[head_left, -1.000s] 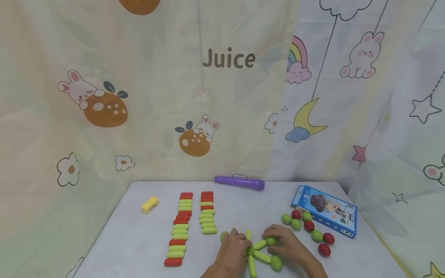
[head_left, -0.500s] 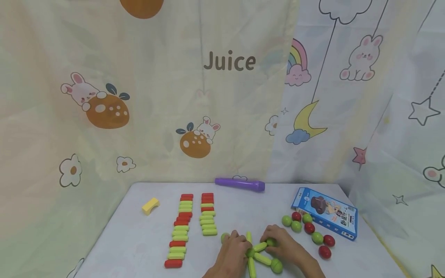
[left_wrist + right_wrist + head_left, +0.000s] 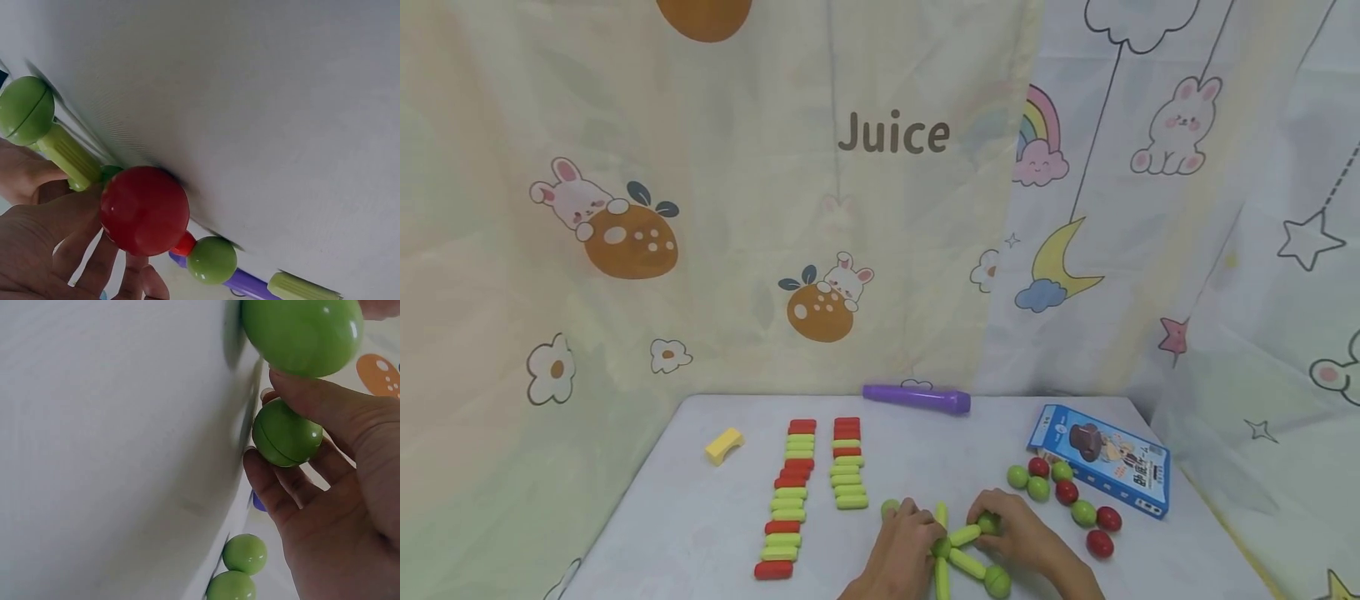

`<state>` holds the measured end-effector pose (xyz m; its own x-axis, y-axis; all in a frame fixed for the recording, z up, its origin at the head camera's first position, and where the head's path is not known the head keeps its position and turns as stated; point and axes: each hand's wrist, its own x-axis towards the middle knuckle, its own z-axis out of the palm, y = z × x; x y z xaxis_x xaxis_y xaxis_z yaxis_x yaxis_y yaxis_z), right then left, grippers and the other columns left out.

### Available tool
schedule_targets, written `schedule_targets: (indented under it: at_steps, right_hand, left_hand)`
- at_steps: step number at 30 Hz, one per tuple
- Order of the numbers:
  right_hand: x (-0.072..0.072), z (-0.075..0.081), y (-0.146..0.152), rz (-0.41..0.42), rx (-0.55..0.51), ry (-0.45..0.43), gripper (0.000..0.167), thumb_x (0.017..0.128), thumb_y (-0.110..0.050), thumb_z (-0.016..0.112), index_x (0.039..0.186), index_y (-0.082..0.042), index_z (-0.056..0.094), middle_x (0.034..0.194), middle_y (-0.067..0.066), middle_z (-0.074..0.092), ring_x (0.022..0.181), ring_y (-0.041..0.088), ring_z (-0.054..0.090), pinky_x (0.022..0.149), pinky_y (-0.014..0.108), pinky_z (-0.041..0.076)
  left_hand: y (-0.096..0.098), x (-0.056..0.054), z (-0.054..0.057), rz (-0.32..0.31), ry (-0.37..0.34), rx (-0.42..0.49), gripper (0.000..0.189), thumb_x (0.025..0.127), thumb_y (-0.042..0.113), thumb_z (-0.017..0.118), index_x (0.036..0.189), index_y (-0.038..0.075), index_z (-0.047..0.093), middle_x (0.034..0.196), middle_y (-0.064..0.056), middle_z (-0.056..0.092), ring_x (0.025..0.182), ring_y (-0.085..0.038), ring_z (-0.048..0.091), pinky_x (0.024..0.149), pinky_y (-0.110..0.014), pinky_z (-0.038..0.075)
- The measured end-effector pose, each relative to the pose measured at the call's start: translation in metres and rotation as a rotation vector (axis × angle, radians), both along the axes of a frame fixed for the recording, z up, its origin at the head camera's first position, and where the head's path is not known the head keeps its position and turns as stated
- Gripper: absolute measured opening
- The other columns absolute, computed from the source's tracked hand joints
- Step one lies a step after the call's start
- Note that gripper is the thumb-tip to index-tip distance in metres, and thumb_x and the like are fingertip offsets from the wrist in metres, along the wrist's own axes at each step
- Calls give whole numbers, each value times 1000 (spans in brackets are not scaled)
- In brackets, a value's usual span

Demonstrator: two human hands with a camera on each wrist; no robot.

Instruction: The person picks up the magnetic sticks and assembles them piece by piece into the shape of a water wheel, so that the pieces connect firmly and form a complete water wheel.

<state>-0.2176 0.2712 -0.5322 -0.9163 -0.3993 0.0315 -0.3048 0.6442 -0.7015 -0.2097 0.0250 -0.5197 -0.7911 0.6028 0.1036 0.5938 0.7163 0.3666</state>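
Note:
A star-like figure of yellow-green sticks [image 3: 967, 563] and balls lies at the front of the table. My left hand [image 3: 901, 546] pinches its green centre ball [image 3: 942, 547]. In the left wrist view, a red ball [image 3: 144, 211] sits by that hand's thumb; it is hidden in the head view. Beyond it are a short bit of red stick [image 3: 183, 244] and a green ball [image 3: 212, 259]. My right hand [image 3: 1021, 537] grips another green ball [image 3: 286, 433], at the end of a stick, between thumb and fingers. A further green ball [image 3: 997, 581] tips the lower-right stick.
Two columns of red and yellow-green sticks [image 3: 787, 504] lie to the left, past them a yellow arched block [image 3: 725, 446]. A purple microphone-shaped piece [image 3: 916, 398] lies at the back. Loose red and green balls [image 3: 1066, 492] lie right, beside a blue box [image 3: 1105, 458].
The figure and both hands have shifted slightly to the right over the last half second. Both grips look unchanged, and the loose pieces around stay put.

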Motion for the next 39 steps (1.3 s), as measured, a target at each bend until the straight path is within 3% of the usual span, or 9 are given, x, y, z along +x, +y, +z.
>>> schedule_targets:
  at_steps: [7,13,15,17,20,22,26,33,39]
  right_hand:
    - [3,0,3,1,12,-25,23,86,-11,90,100,-20,74,96,-12,67,87,4,57,80,23,53]
    - [9,6,5,5,5,-15,20,89,-26,89,104,-21,75,100,-14,69,92,5,62,83,25,55]
    - [11,9,10,-62,16,50,20,92,-29,87,107,-20,76,102,-13,71,96,8,65,84,27,57]
    - [11,11,16,-188,52,166,20,93,-26,86,109,-18,77,105,-10,73,103,14,68,89,34,59]
    - [8,14,28,-369,147,352,26,87,-11,90,109,-11,78,113,4,74,117,31,68,100,49,59]
    - [4,14,33,-441,217,400,33,82,-2,92,111,-5,78,121,13,71,125,40,63,105,59,54]
    - [-2,12,42,-447,308,332,35,81,3,89,114,-1,77,128,21,65,129,45,56,107,61,51]
    - [-8,12,48,-428,387,216,33,82,6,88,112,-1,78,131,26,67,134,51,55,106,62,51]
    - [-6,16,42,-382,371,85,35,80,-2,93,111,-8,79,111,5,69,105,25,64,96,50,59]
  left_hand:
    - [-1,-2,-3,-23,28,37,28,89,4,81,110,23,84,95,16,71,83,-3,41,75,-25,35]
    - [-4,-1,-2,-69,190,-7,26,87,8,82,108,24,84,100,16,75,85,-3,44,77,-26,38]
    - [-4,0,-1,-68,191,-5,25,88,8,82,109,23,83,102,15,75,88,-3,47,77,-26,38]
    - [-3,4,2,-45,169,-2,21,91,13,84,109,22,83,103,13,74,91,-4,50,77,-26,39]
    - [0,9,5,18,135,-23,20,92,30,86,109,20,81,101,10,70,97,-7,53,77,-29,40]
    - [4,12,7,66,127,-70,28,90,42,87,106,20,80,100,8,68,101,-11,55,78,-33,41]
    - [10,14,4,104,103,-156,36,86,50,87,102,19,79,98,5,65,100,-16,55,79,-37,42]
    - [13,11,3,101,55,-160,30,86,30,91,111,21,79,95,5,63,95,-12,52,79,-36,43]
    - [12,9,3,88,16,-158,32,87,29,92,116,23,79,100,6,65,97,-12,53,80,-35,43]
